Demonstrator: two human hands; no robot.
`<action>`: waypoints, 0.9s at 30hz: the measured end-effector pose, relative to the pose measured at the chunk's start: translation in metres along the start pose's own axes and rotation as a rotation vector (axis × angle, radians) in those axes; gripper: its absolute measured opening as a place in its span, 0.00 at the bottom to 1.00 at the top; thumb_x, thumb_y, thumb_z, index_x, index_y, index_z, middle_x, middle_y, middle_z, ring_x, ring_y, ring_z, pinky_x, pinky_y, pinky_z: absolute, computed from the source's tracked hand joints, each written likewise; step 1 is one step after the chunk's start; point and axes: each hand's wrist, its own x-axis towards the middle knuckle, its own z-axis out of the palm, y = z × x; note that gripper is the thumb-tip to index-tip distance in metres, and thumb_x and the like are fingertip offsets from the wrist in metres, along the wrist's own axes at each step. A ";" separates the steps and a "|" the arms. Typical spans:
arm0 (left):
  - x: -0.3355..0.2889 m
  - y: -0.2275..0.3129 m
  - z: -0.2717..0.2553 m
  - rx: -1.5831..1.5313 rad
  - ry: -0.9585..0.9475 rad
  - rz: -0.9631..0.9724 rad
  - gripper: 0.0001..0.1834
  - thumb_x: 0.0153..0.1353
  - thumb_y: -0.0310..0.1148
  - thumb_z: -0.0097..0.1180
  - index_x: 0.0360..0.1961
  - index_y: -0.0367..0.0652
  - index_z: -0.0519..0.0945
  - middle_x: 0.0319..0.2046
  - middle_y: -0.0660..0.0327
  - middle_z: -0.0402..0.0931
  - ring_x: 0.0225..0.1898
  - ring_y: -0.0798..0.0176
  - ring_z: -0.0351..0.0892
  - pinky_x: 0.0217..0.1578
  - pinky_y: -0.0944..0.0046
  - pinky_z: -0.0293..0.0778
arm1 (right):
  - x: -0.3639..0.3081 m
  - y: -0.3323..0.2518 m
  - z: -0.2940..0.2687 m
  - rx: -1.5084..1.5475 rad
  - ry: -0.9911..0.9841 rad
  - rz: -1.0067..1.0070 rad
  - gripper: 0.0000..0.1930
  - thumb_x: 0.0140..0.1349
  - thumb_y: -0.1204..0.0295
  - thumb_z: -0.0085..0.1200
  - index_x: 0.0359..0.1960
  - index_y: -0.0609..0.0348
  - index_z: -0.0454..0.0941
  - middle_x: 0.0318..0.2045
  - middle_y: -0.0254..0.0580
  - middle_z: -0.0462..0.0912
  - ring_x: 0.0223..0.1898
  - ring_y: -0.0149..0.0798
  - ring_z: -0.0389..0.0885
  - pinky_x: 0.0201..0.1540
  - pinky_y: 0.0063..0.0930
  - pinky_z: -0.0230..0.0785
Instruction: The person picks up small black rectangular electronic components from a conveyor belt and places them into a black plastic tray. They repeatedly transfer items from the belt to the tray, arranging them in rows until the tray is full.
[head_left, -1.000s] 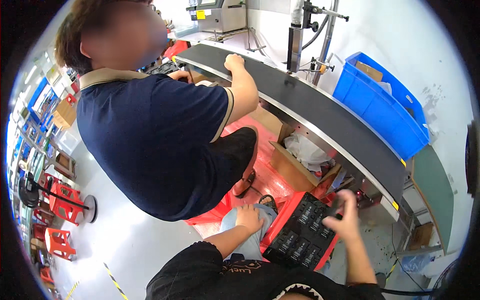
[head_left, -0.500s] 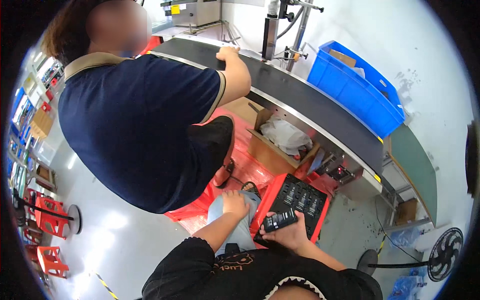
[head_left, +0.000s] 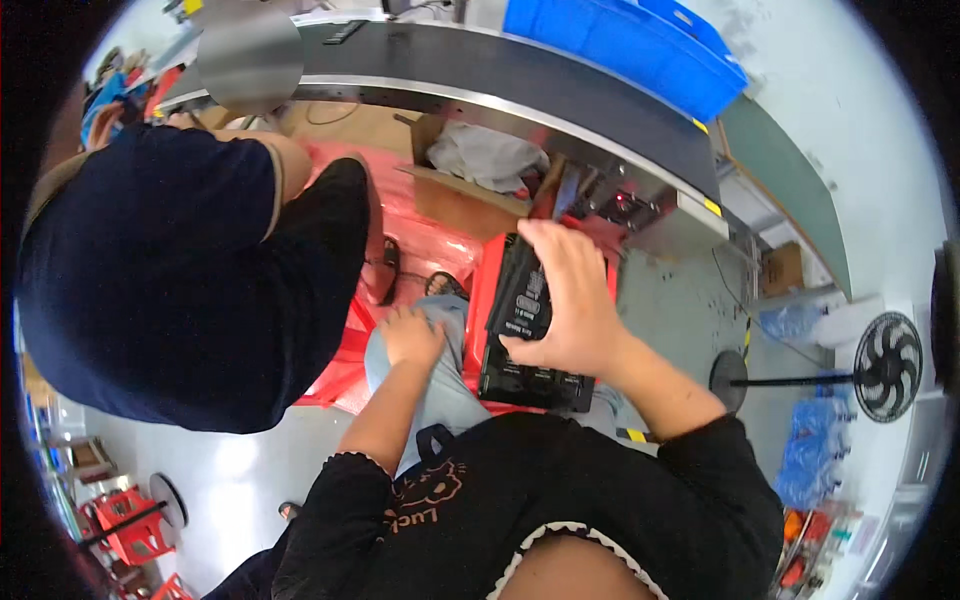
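My right hand (head_left: 578, 305) grips a black rectangular pack (head_left: 528, 290) with white print, its fingers at the far end and its thumb at the near end. The pack is held above a black tray (head_left: 530, 385), hiding much of it. The tray lies in a red crate (head_left: 487, 268) between my legs. My left hand (head_left: 412, 338) rests on my knee in light blue trousers, its fingers spread and nothing in it.
A co-worker in a dark shirt (head_left: 160, 290) sits close on my left. Ahead runs a dark conveyor belt (head_left: 440, 55), with a blue bin (head_left: 630, 50) beyond it. A cardboard box (head_left: 460, 200) stands beneath. To the right is a black fan (head_left: 888, 367).
The view has shifted. My right hand has turned over and moved forward with the pack, from the crate's near side to above its tray. The co-worker's arm has drawn back from the belt.
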 end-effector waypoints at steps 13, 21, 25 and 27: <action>0.004 0.001 -0.005 0.009 -0.021 -0.005 0.29 0.56 0.54 0.52 0.47 0.39 0.78 0.51 0.50 0.73 0.56 0.49 0.68 0.57 0.44 0.59 | 0.004 0.040 0.022 0.318 -0.163 0.245 0.48 0.35 0.63 0.68 0.61 0.68 0.59 0.56 0.59 0.68 0.60 0.56 0.65 0.62 0.41 0.56; 0.004 0.004 -0.007 0.037 -0.054 0.002 0.28 0.57 0.54 0.51 0.47 0.40 0.79 0.50 0.52 0.74 0.55 0.51 0.69 0.56 0.45 0.60 | -0.145 0.082 0.104 0.043 -0.473 0.528 0.48 0.35 0.58 0.69 0.58 0.72 0.60 0.45 0.66 0.72 0.50 0.60 0.71 0.57 0.45 0.65; 0.004 0.004 -0.004 0.051 -0.026 0.009 0.27 0.57 0.54 0.51 0.46 0.41 0.79 0.48 0.53 0.74 0.53 0.51 0.70 0.54 0.46 0.61 | -0.156 0.081 0.098 0.170 -0.386 0.632 0.48 0.36 0.60 0.69 0.59 0.72 0.60 0.50 0.67 0.71 0.55 0.59 0.69 0.61 0.43 0.61; 0.003 0.006 -0.008 0.040 -0.036 0.008 0.27 0.57 0.53 0.52 0.45 0.40 0.79 0.48 0.53 0.74 0.52 0.51 0.70 0.53 0.47 0.62 | -0.131 0.076 0.077 0.228 -0.319 0.643 0.47 0.36 0.61 0.70 0.59 0.70 0.60 0.52 0.64 0.70 0.57 0.58 0.68 0.62 0.41 0.60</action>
